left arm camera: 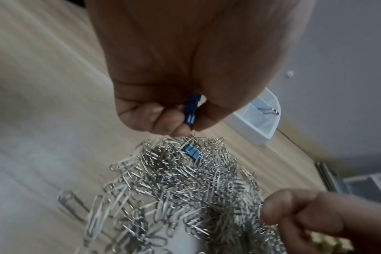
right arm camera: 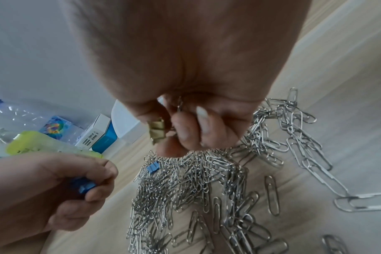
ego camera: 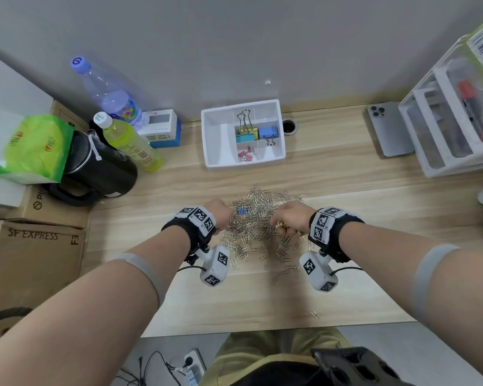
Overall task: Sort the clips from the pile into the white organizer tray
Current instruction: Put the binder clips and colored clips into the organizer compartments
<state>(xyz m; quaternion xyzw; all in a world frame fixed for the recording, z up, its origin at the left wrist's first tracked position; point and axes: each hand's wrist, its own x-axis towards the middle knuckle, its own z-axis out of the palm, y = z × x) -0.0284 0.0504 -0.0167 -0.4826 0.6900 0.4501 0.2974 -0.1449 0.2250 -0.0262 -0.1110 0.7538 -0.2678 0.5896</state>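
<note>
Light wood tabletop [ego camera: 332, 174] against a grey wall. Pile of silver paper clips [ego camera: 258, 218] sat mid-table toward the near edge, a few strays spilled nearer me. My left hand [ego camera: 219, 214] was at the pile's left side, fingers curled tight round small blue binder clips [left arm camera: 190, 110]. One more blue binder clip [ego camera: 240, 211] lay on the pile just beside that hand. My right hand [ego camera: 291, 218] was at the pile's right side, fingers clamped on gold binder clips [right arm camera: 156, 131], with a wire loop poking out between the fingers. Both hands touched the top of the heap.

White organizer tray [ego camera: 216, 135] stood at the far edge by the wall, well apart from the pile. Its centre compartments held large yellow, teal and blue binder clips [ego camera: 255, 133]; small pink clips [ego camera: 245, 156] lay in a near compartment.

Left side: two bottles [ego camera: 129, 140], black kettle [ego camera: 95, 168], green packet [ego camera: 37, 143], small white-and-blue box [ego camera: 163, 129], cardboard boxes [ego camera: 34, 252] off the table's left edge. Right side: phone [ego camera: 389, 132] face down, white drawer unit [ego camera: 451, 121] at the far right corner.
</note>
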